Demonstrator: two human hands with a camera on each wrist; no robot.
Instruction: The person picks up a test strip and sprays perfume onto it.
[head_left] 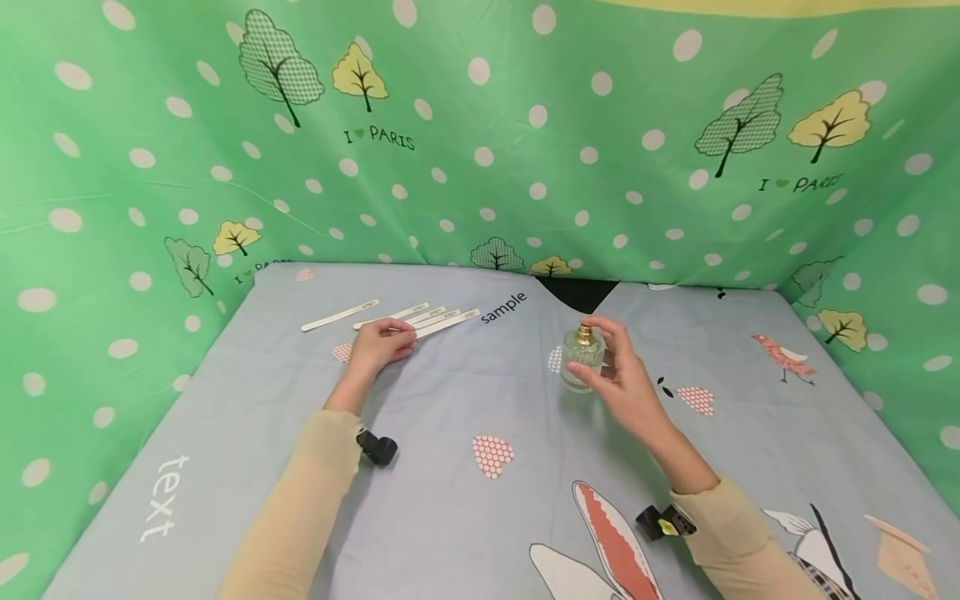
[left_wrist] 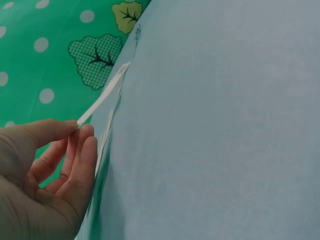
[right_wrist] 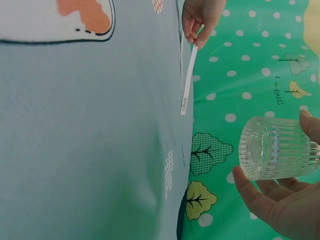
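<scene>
My left hand (head_left: pixel 379 345) pinches one end of a white perfume test strip (left_wrist: pixel 104 98) between thumb and fingers. The strip's printed end points away to the right. Several more test strips (head_left: pixel 393 316) lie fanned out just behind this hand, partly covered by it, and one single strip (head_left: pixel 337 317) lies apart to their left. On the right, a ribbed clear glass perfume bottle (head_left: pixel 581 357) with a gold neck is held upright above the table by my right hand (head_left: pixel 628 385). Thumb and fingers wrap its sides, and the index finger rests on top of the sprayer.
A grey-blue printed cloth (head_left: pixel 435 517) covers the table, with hearts, a bird and the printed word "sample" behind the hands. Green dotted curtains (head_left: pixel 480 125) close off the back and both sides. Each wrist wears a small black camera (head_left: pixel 378 448).
</scene>
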